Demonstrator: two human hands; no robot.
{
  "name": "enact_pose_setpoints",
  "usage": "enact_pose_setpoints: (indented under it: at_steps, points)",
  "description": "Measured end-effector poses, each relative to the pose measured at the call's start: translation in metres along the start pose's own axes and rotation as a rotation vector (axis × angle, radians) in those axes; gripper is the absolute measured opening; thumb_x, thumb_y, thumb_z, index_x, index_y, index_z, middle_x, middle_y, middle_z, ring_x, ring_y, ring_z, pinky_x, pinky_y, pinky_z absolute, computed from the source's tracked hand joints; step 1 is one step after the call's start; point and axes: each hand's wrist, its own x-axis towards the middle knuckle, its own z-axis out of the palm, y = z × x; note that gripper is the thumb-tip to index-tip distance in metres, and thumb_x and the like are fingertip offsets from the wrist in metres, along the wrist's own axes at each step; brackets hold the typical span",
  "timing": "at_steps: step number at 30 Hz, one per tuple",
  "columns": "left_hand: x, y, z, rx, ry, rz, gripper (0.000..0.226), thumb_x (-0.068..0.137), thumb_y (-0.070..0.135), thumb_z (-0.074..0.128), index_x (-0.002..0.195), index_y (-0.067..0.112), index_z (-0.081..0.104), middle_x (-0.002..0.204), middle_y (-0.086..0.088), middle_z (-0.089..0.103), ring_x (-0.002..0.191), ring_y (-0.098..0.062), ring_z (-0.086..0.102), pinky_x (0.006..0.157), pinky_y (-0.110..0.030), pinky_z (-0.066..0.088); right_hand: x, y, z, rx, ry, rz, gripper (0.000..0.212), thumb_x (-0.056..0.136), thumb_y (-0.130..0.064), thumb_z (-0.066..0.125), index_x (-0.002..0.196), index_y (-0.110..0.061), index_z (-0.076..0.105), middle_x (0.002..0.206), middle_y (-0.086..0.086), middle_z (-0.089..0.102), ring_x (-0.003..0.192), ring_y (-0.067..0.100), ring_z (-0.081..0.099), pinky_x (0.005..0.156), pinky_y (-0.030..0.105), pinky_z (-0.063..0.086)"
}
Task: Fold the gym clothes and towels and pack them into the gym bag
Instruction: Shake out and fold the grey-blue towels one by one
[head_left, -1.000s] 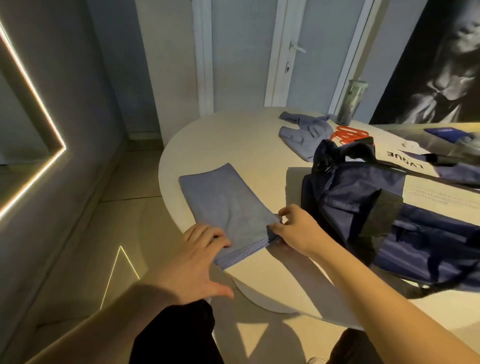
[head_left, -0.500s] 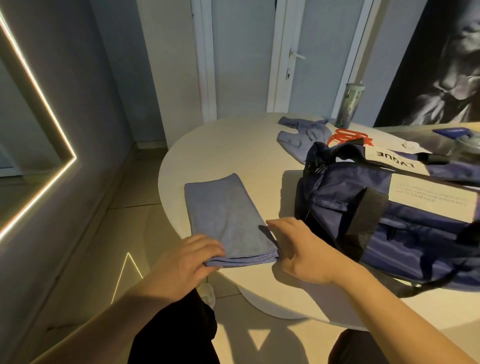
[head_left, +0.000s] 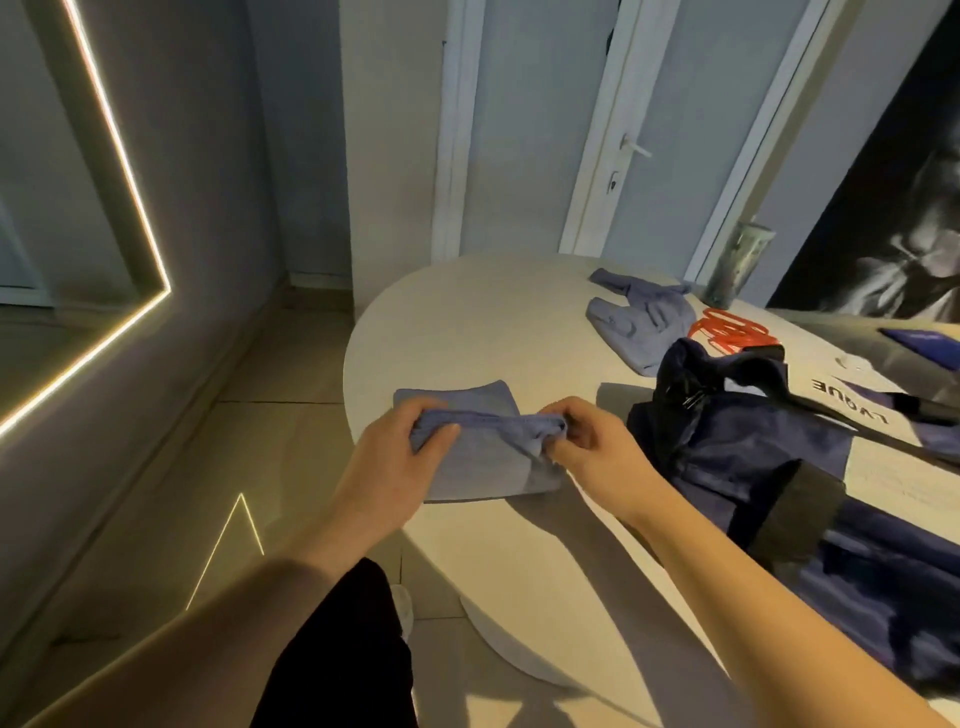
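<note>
Lying crosswise at frame centre, the towel (head_left: 483, 465) is pinched at each end by the left grip (head_left: 395, 460) and right grip (head_left: 589, 449); the bag (head_left: 753, 457) is set rightward, nearer the latter.

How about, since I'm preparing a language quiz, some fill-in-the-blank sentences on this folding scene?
1. The left hand and right hand both grip the towel, whose colour is ____.
2. The gym bag lies to the towel's ____.
3. The crumpled garment lies on the table, ____ from the person than the towel.
Missing words: blue; right; farther.
</note>
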Motion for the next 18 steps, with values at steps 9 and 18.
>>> enact_pose_setpoints:
  at_steps: [9, 18]
  points:
    - [0.105, -0.045, -0.005, 0.127, 0.020, -0.092, 0.012, 0.096, 0.028, 0.064, 0.107, 0.025, 0.064, 0.100, 0.011, 0.068, 0.095, -0.012, 0.064, 0.084, -0.031, 0.053, 0.115, -0.003, 0.035, -0.192, 0.169, 0.213, 0.030, 0.108, -0.029, 0.044, 0.129, -0.013, 0.058, 0.121, 0.009, 0.066, 0.098, 0.021, 0.059, 0.082, 0.029, 0.045]
    - [0.118, -0.072, 0.005, 0.368, -0.033, -0.210, 0.008, 0.098, 0.029, 0.060, 0.100, 0.025, 0.067, 0.096, 0.010, 0.068, 0.088, -0.012, 0.062, 0.061, -0.024, 0.040, 0.137, 0.013, 0.054, -0.279, 0.112, 0.325, 0.042, 0.099, -0.030, 0.063, 0.137, -0.014, 0.056, 0.123, 0.009, 0.068, 0.095, 0.018, 0.059, 0.082, 0.026, 0.046]
